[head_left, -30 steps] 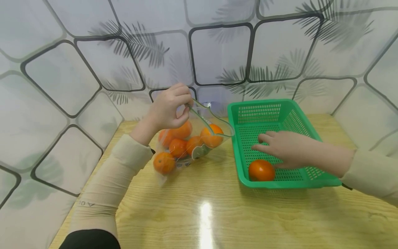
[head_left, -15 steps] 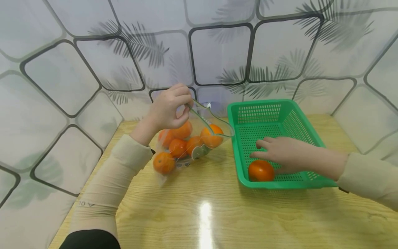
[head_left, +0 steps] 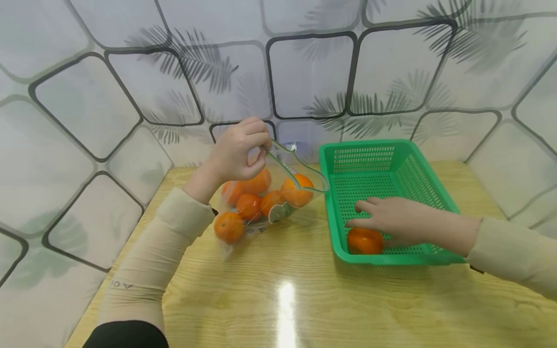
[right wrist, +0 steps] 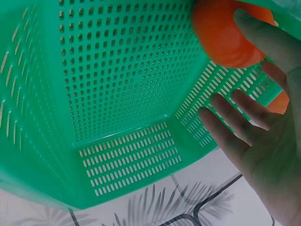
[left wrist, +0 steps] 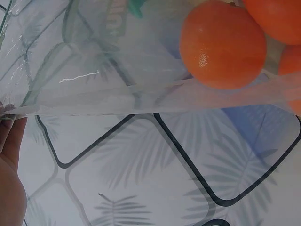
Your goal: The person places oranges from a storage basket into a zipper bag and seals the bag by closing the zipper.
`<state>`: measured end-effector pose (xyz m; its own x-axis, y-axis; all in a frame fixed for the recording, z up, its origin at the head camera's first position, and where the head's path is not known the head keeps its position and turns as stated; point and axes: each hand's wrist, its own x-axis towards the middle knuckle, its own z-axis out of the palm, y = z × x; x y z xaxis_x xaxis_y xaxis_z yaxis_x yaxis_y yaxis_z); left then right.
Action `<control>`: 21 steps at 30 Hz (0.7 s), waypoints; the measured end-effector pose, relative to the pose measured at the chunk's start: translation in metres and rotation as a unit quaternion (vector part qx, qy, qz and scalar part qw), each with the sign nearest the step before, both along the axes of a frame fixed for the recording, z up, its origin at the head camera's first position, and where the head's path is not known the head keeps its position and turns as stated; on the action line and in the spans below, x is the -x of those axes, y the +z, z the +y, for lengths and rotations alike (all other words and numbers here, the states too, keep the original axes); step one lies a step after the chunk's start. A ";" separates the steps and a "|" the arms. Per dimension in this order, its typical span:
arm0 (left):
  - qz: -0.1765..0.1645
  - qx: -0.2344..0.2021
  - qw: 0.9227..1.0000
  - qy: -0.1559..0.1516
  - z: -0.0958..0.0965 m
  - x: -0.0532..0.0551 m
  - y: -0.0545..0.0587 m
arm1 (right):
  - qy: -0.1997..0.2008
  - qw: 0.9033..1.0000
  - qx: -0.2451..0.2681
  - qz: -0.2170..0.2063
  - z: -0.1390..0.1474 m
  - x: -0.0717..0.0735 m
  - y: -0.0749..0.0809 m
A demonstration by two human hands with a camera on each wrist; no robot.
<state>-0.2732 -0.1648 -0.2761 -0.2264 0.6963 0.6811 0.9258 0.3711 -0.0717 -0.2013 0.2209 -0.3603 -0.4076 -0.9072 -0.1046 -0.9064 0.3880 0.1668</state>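
My left hand (head_left: 239,150) pinches the green-edged top of a clear zip bag (head_left: 282,211), whose mouth gapes toward the right. Several oranges (head_left: 229,227) lie inside the bag; in the left wrist view one orange (left wrist: 223,44) shows through the plastic. Over a green plastic basket (head_left: 393,259), my right hand (head_left: 402,217) hovers with spread fingers. A single orange (head_left: 364,242) sits in the basket's near left corner, partly below that hand. In the right wrist view the thumb lies across this orange (right wrist: 223,35), the other fingers extended; whether the thumb touches it I cannot tell.
Bag and basket stand side by side on a wood-grain table (head_left: 243,299), the basket at the right. A pale wall covering (head_left: 311,77) with dark outlines and leaf prints rises behind and at both sides.
My right hand has shifted left and toward the near side, coming down over the orange in the basket. My left hand keeps its hold on the bag.
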 end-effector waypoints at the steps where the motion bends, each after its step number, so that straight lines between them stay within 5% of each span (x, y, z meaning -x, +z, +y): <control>1: 0.000 -0.001 1.000 -0.001 0.000 0.000 0.000 | 0.000 1.000 0.003 -0.002 0.000 0.000 -0.001; 13: -0.004 -0.003 1.000 -0.001 -0.001 0.000 0.000 | 0.007 0.999 0.011 -0.037 -0.002 -0.001 -0.010; 21: -0.006 -0.002 1.000 0.003 -0.004 -0.001 -0.001 | 0.063 0.998 0.013 -0.014 -0.005 0.002 -0.017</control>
